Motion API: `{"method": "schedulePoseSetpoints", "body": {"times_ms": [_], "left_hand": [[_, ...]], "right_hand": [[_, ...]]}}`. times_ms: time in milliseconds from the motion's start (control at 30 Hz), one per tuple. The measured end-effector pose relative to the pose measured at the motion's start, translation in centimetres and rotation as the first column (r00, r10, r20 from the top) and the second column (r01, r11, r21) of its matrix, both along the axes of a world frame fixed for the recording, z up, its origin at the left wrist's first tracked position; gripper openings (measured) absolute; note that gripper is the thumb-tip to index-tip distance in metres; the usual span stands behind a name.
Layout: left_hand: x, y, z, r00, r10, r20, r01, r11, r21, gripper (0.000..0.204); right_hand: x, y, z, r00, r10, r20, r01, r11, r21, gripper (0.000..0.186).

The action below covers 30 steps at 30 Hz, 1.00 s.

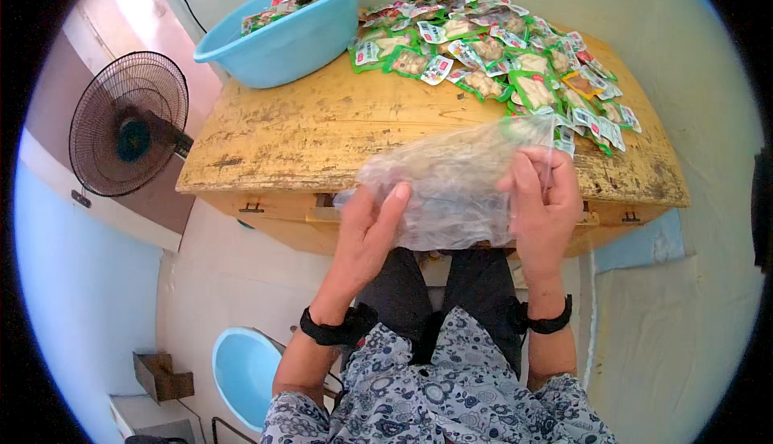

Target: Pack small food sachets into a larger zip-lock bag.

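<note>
A clear, crumpled plastic bag [455, 182] is held up in front of the desk's near edge. My left hand [369, 231] grips its lower left side, thumb over the film. My right hand [543, 202] holds its right side, fingers wrapped around the edge. Behind the bag, several small green-edged snack packets [499, 49] lie spread over the far right of the yellow wooden desk [306, 130]. Both wrists wear black bands.
A light blue basin [282, 37] holding more packets stands at the desk's far left. A black standing fan [129, 122] is left of the desk. A second blue basin [241, 371] and a small brown box [161, 375] sit on the floor at lower left.
</note>
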<state>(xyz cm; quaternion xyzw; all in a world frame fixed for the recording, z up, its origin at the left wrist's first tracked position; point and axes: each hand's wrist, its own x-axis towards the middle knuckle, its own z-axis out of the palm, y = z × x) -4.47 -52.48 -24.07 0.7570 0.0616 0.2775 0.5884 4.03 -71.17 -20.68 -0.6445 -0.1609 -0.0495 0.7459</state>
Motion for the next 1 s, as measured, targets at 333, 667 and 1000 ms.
{"method": "schedulePoseSetpoints", "body": {"times_ms": [333,667,1000], "left_hand": [[0.8,5.7,0.8,0.976,0.182,-0.122,-0.136,0.940,0.314,0.023],[-1.0,0.9,5.8,0.935,0.075,0.348,-0.302,0.683,0.665,0.035],[5.9,2.1,1.9,0.970,-0.166,-0.178,0.211,0.936,0.280,0.041]], "right_hand": [[3.0,2.1,-0.8,0.989,0.097,-0.115,-0.107,0.991,-0.085,0.015],[4.4,6.0,-1.2,0.955,0.239,-0.177,-0.246,0.969,-0.016,0.019],[6.4,6.0,-0.7,0.893,0.427,-0.144,-0.433,0.901,-0.012,0.042]]}}
